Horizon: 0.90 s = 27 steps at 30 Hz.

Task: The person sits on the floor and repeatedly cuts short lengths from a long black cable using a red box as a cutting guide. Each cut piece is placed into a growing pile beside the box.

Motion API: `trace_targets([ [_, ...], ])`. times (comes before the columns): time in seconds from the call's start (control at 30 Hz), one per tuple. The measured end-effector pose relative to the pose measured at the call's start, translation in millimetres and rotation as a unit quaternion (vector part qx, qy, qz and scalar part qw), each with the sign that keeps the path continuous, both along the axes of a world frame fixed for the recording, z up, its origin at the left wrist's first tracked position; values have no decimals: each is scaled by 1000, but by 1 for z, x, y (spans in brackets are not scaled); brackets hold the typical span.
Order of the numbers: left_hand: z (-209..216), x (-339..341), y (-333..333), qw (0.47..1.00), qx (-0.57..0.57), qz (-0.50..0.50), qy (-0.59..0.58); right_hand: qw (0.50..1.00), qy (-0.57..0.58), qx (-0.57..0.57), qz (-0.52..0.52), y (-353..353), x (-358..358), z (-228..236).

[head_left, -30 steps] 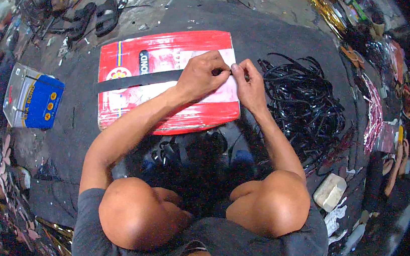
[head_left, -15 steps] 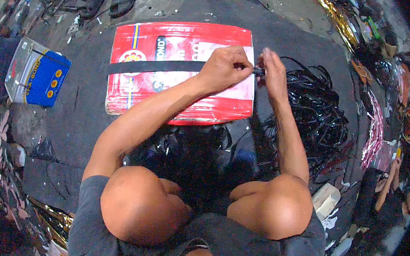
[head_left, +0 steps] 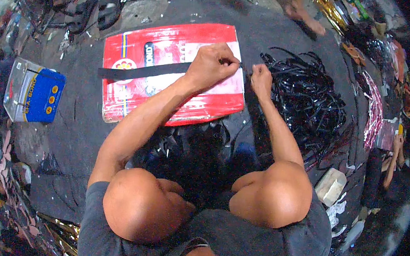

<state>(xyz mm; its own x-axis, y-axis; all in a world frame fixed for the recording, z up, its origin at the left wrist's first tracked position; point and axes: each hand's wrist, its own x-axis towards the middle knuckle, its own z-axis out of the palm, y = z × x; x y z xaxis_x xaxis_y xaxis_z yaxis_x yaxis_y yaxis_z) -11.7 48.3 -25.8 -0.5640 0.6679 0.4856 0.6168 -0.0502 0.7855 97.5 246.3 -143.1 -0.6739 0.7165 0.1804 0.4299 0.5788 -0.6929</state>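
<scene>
Clock positions are read from the centre of the red carton point(head_left: 206, 111), which lies on the dark floor point(head_left: 69, 163) before you. A black strip point(head_left: 145, 72) crosses it from nine o'clock toward three. Your left hand point(head_left: 211, 68), near the three o'clock edge, has its grip pinched thumb-to-finger, apparently on the strip's end. Your right hand point(head_left: 261, 81) curls just beyond that edge; what its grip holds, if anything, is unclear. The step in hand appears to be working that end; the next move likely calls for a steady left pinch. Containers: a blue-and-clear tub point(head_left: 47, 96), toward nine o'clock, contents indistinct; the carton's inside is hidden. Glossy black strands point(head_left: 304, 104) heap at three o'clock, past your right hand.
</scene>
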Motion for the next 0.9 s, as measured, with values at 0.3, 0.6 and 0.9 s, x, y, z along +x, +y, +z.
trace_targets([
  [0.3,-4,1,-1,999,30,7,25,962,-231,102,-102,67,72,-49],
  [0.6,2,4,-7,1000,2,15,15,980,92,-83,157,-34,-40,94],
  [0.9,-1,7,8,1000,-15,-2,16,987,117,-71,81,11,-13,-37],
])
